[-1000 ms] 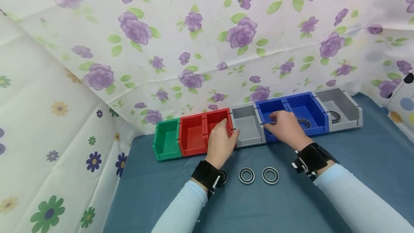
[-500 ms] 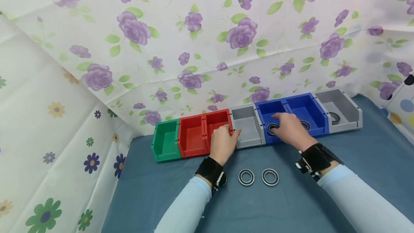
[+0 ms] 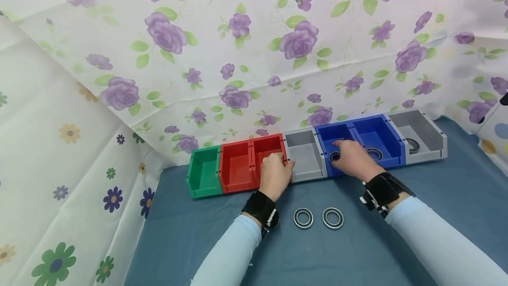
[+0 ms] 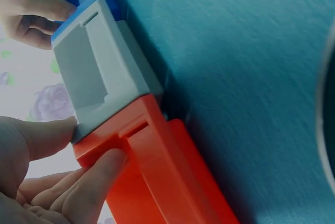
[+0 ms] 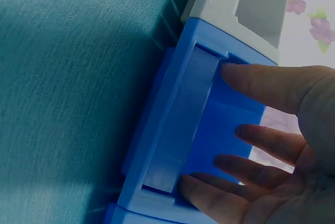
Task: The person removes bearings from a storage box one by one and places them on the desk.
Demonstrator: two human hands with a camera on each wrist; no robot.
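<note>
In the head view my left hand [image 3: 275, 173] is at the join of the right red bin [image 3: 267, 147] and the middle grey bin [image 3: 305, 156]. Its thumb and fingers pinch the side wall there, the thumb on the grey side, a finger inside the red bin [image 4: 172, 182]. My right hand [image 3: 354, 160] reaches into the left blue bin [image 3: 331, 131], fingers spread and gripping nothing. A ball bearing [image 3: 332, 157] lies in that bin beside the fingers, partly hidden. In the right wrist view, the right hand's thumb and fingers are apart over the blue bin [image 5: 178, 124].
Another bearing [image 3: 374, 154] lies in the right blue bin and one [image 3: 412, 145] in the right grey bin. Two bearings, a left one [image 3: 303, 218] and a right one [image 3: 332, 218], lie on the blue cloth [image 3: 317, 259]. Another sits partly under my left wrist. A green bin [image 3: 204, 172] ends the row.
My right hand has let go of the bearing, which now lies in the left blue bin. The left hand has drawn slightly nearer, its fingers more bent at the red bin's wall.
</note>
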